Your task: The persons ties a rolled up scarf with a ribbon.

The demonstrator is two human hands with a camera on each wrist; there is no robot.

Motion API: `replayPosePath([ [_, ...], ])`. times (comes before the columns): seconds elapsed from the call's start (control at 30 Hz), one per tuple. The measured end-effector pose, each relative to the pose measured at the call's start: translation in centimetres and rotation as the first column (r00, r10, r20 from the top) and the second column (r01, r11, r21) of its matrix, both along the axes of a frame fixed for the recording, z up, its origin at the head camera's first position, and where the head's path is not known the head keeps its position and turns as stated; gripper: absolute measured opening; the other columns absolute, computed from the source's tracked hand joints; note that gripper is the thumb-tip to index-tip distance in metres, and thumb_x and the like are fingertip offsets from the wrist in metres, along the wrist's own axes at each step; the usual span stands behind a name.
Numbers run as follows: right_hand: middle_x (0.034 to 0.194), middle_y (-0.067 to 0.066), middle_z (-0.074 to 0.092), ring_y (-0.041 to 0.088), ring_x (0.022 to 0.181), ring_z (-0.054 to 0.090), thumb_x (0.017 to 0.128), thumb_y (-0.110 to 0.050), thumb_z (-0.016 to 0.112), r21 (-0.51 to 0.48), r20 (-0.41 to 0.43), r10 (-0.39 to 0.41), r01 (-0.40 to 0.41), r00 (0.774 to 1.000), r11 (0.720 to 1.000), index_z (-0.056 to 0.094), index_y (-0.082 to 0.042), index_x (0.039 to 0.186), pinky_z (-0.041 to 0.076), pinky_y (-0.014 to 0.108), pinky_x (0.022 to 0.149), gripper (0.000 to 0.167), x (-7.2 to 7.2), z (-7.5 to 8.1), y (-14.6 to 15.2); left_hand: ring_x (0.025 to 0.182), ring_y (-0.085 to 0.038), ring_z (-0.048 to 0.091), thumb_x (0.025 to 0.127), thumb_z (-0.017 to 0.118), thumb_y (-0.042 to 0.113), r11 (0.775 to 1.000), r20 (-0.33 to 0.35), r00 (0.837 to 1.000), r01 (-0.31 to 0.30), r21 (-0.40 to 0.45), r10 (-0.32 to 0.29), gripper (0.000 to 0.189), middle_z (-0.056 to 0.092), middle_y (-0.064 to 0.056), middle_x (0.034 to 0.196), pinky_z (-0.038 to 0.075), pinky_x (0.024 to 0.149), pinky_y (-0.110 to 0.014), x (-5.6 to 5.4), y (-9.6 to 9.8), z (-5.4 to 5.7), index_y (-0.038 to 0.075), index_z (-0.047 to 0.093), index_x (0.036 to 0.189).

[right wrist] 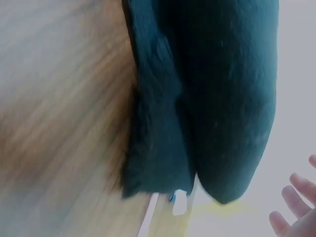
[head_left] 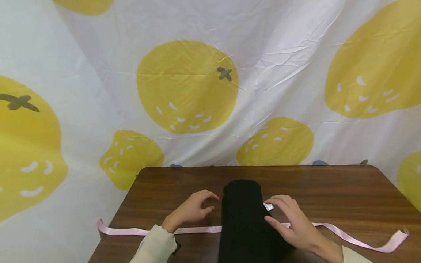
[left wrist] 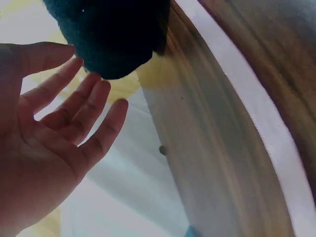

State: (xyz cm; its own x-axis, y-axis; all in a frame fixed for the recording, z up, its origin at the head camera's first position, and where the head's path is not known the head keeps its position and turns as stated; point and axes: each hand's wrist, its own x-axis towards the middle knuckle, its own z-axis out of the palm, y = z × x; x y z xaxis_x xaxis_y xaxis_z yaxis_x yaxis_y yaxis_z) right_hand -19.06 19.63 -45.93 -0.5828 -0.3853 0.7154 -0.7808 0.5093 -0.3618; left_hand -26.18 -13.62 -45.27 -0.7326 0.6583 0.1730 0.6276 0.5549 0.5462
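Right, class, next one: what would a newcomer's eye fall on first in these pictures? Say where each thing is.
Probably the big yellow fruit prints on the white backdrop behind the table. Next, the black fabric bundle on the table, between the left fingers and right fingers. Then the pale pink ribbon, stretching out to both sides of the bundle.

Fuzzy matt cloth bundle [head_left: 241, 219], satiny ribbon [head_left: 198, 229], tbl [head_left: 329, 193] w/ wood-grain finish
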Motion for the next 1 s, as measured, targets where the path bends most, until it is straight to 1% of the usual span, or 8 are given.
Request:
replayPosePath([
  [0.1,0.116,-0.006,0.061,0.011,0.107,0.055,0.079,-0.001,0.079,-0.034,0.068,-0.021,0.023,0.997,0.999,0.060,-0.017,0.125,0.035,0.014,0.096,0.052,-0.7,-0.2,1.0,0.104,-0.024,0.063,0.094,0.064,0.008,0.998,0.074,0.997,-0.025,0.052,0.021,0.021,0.067,-0.009,0.112,0.051,0.090,-0.037,0.0,-0.5,-0.1,0.008,0.065,0.116],
  [0.23,0.101,-0.007,0.065,0.009,0.090,0.062,0.083,0.001,0.075,-0.073,0.153,-0.060,0.072,0.986,0.995,0.063,-0.014,0.117,0.047,0.015,0.082,0.039,-1.8,-0.7,2.2,0.103,-0.019,0.062,0.096,0.063,0.013,0.995,0.152,0.987,-0.064,0.071,0.052,0.019,0.067,-0.006,0.112,0.050,0.090,-0.036,0.1,-1.1,-0.1,0.014,0.065,0.115],
  [0.37,0.087,-0.003,0.067,0.003,0.077,0.060,0.088,-0.002,0.072,-0.090,0.287,-0.102,0.133,0.952,0.987,0.066,-0.016,0.103,0.050,0.022,0.068,0.021,-2.7,-1.5,3.1,0.097,-0.015,0.062,0.096,0.061,0.009,0.994,0.246,0.968,-0.076,0.074,0.056,0.021,0.067,-0.010,0.108,0.050,0.088,-0.033,0.1,-1.6,-0.2,0.012,0.065,0.116],
  [0.47,0.083,0.000,0.068,0.001,0.076,0.059,0.089,-0.005,0.071,-0.072,0.356,-0.116,0.151,0.927,0.986,0.066,-0.014,0.099,0.049,0.023,0.067,0.014,-3.4,-2.2,3.6,0.094,-0.015,0.061,0.094,0.059,0.005,0.993,0.303,0.951,-0.087,0.077,0.060,0.023,0.067,-0.012,0.104,0.049,0.085,-0.031,0.1,-1.9,-0.3,0.008,0.065,0.116],
  [0.63,0.083,-0.001,0.067,0.001,0.077,0.058,0.089,-0.006,0.071,-0.026,0.416,-0.116,0.140,0.902,0.990,0.067,-0.008,0.099,0.049,0.025,0.069,0.010,-4.2,-3.1,4.3,0.097,-0.016,0.059,0.095,0.061,0.010,0.992,0.326,0.943,-0.105,0.077,0.074,0.022,0.067,-0.010,0.106,0.048,0.086,-0.032,0.0,-2.1,-0.7,0.004,0.065,0.116],
  [0.8,0.082,-0.005,0.065,0.003,0.077,0.058,0.090,-0.010,0.071,0.033,0.497,-0.135,0.136,0.857,0.990,0.067,-0.008,0.099,0.049,0.026,0.070,0.011,-4.6,-3.7,4.9,0.097,-0.016,0.058,0.095,0.064,0.017,0.991,0.330,0.939,-0.126,0.055,0.101,0.024,0.066,-0.003,0.104,0.048,0.085,-0.031,0.0,-2.3,-1.2,0.004,0.065,0.116],
  [0.9,0.083,-0.010,0.064,0.003,0.079,0.058,0.089,-0.013,0.072,0.081,0.514,-0.163,0.141,0.842,0.987,0.068,-0.011,0.099,0.048,0.028,0.073,0.011,-4.8,-4.0,5.3,0.098,-0.017,0.059,0.095,0.065,0.017,0.990,0.369,0.923,-0.131,0.048,0.104,0.024,0.066,-0.001,0.104,0.049,0.086,-0.034,0.1,-2.4,-1.5,0.005,0.065,0.116],
  [1.0,0.083,-0.011,0.064,0.003,0.080,0.059,0.089,-0.013,0.072,0.103,0.520,-0.157,0.120,0.839,0.987,0.068,-0.012,0.098,0.048,0.029,0.074,0.011,-5.0,-4.2,5.6,0.100,-0.018,0.059,0.095,0.064,0.017,0.990,0.416,0.904,-0.131,0.045,0.101,0.024,0.065,-0.001,0.104,0.049,0.087,-0.036,0.2,-2.4,-1.9,0.006,0.065,0.116],
])
